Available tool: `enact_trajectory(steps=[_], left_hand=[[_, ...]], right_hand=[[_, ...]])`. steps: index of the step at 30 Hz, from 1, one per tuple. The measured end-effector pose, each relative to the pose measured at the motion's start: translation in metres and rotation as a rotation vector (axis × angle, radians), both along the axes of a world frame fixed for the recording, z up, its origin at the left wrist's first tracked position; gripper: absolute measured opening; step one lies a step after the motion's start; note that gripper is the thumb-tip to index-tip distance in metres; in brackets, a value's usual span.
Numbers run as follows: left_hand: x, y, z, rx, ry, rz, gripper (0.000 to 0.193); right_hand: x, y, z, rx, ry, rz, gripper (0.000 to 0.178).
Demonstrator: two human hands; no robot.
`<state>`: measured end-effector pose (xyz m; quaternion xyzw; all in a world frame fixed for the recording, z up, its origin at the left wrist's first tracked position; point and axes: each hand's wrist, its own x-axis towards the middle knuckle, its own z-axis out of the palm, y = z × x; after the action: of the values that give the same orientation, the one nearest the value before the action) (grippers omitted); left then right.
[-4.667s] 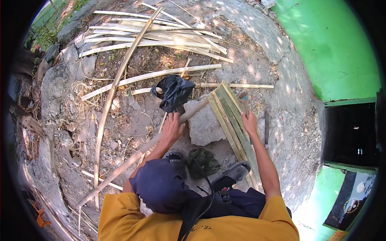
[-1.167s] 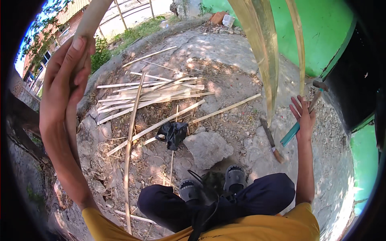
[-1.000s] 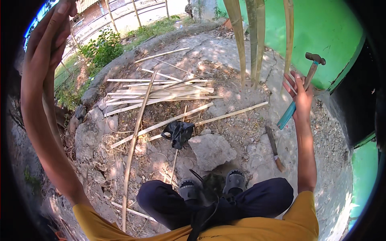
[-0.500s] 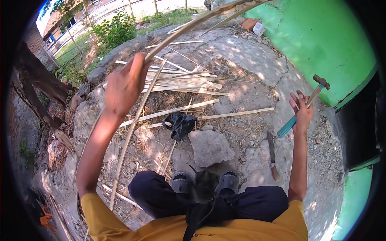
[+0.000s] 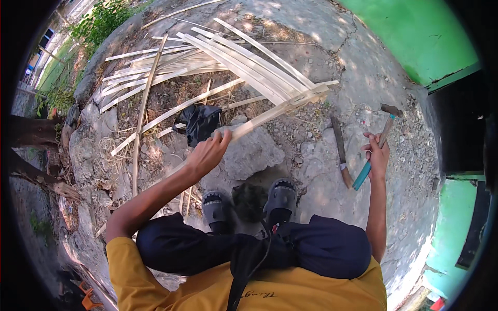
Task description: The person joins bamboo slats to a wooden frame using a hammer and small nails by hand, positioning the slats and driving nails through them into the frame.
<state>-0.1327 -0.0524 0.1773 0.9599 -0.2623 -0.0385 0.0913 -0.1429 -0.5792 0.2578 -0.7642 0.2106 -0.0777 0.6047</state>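
Observation:
My left hand is closed around a long bamboo strip, which slants from beside my left forearm to the far right, above a flat stone. Several pale slats meet its far end in a fan; whether they are joined to it I cannot tell. My right hand grips a hammer by its handle, between the dark head at the top and the teal grip end pointing down-left. Close to the hammer, a long-bladed knife with a wooden handle lies on the ground.
More bamboo strips lie piled at the far left, and a single long strip crosses them. A crumpled black plastic bag sits beside the stone. A green wall stands at the right, a tree trunk at the left.
My left hand has come down and nearer, bringing the raised bamboo strip low over the stone. The fanned slats have come into view. My right hand still holds the hammer, slightly lower. The view has shifted.

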Motion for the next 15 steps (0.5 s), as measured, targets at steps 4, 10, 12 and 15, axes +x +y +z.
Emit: enact_trajectory(steps=[4, 10, 12, 15], left_hand=[[-0.001, -0.022, -0.019, -0.147, 0.415, -0.043, 0.046], [-0.004, -0.031, -0.107, -0.214, 0.585, -0.01, 0.045], [-0.012, -0.029, -0.118, -0.223, 0.598, 0.041, 0.046], [-0.024, -0.021, -0.138, -0.243, 0.582, 0.082, 0.048]], right_hand=[[0.003, 0.018, -0.037, -0.061, 0.023, 0.002, 0.012], [0.046, 0.004, -0.156, -0.08, 0.006, 0.085, 0.016], [0.059, 0.004, -0.181, -0.182, 0.014, 0.136, 0.02], [0.078, 0.011, -0.219, -0.327, 0.098, 0.214, 0.021]])
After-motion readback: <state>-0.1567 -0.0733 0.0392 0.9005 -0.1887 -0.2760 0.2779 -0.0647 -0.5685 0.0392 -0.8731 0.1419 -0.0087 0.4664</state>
